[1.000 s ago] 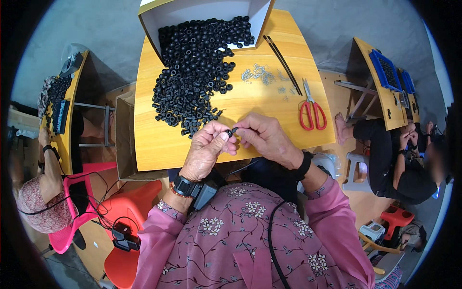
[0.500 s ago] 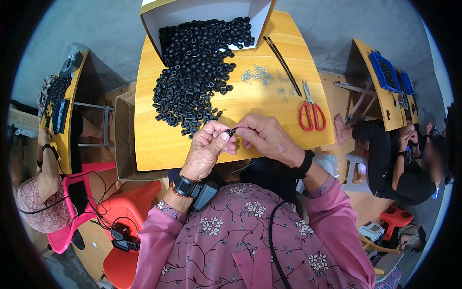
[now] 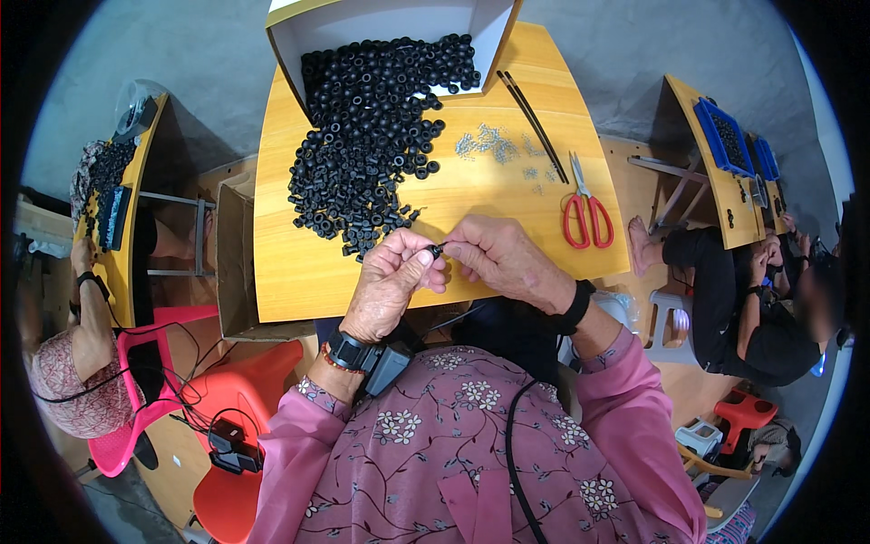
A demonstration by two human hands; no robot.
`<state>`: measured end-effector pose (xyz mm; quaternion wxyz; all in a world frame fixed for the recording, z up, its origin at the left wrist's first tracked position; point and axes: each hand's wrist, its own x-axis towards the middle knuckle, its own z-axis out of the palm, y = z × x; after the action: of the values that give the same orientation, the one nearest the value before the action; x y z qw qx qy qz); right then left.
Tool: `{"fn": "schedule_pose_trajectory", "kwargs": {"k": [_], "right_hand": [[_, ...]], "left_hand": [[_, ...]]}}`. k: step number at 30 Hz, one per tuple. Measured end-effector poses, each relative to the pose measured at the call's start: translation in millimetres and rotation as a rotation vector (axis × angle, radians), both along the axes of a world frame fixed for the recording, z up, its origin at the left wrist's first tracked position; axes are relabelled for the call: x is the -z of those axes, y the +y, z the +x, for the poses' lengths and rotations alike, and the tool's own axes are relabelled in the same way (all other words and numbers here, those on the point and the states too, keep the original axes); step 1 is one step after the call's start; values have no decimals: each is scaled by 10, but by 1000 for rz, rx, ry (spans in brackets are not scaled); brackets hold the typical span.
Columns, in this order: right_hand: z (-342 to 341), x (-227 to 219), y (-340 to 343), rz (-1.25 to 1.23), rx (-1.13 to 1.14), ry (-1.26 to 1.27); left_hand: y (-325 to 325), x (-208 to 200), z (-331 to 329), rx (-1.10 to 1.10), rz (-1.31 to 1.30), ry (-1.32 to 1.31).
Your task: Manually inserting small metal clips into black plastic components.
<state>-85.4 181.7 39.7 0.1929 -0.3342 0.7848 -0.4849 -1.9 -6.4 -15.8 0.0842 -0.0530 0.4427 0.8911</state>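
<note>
Nothing shifted, both hands pinch one small black ring [image 3: 434,249] — seemingly — over yellow table [image 3: 290,272], grey floor [image 3: 634,54].

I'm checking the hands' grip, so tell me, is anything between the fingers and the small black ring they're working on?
Nothing visible. The left hand and right hand both pinch the black ring directly at their fingertips, above the table's near edge. The ring pile and scissors lie farther back, apart from the hands.

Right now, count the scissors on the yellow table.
1. The red-handled scissors lie on the table's right side, beside the thin black sticks and just beyond the right hand. The black ring pile could hide more.
</note>
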Motion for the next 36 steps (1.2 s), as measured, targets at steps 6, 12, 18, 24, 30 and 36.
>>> {"fn": "schedule_pose_trajectory", "kwargs": {"k": [6,12,18,24,30,36], "right_hand": [[-14,-27,-6,43,-16,56],[-43,-43,-12,78,-41,105],[-104,-101,-42,132,-174,400],[-113,-90,-65,162,-199,441],[-79,-63,-69,141,-178,458],[-53,-42,-99,154,-174,517]], "left_hand": [[-3,17,2,-2,-14,7],[-2,23,-2,-1,-21,0],[15,19,3,-20,-70,5],[49,-22,-6,-56,-89,22],[40,-42,-3,-59,-88,8],[27,18,-2,-62,-69,32]]}}
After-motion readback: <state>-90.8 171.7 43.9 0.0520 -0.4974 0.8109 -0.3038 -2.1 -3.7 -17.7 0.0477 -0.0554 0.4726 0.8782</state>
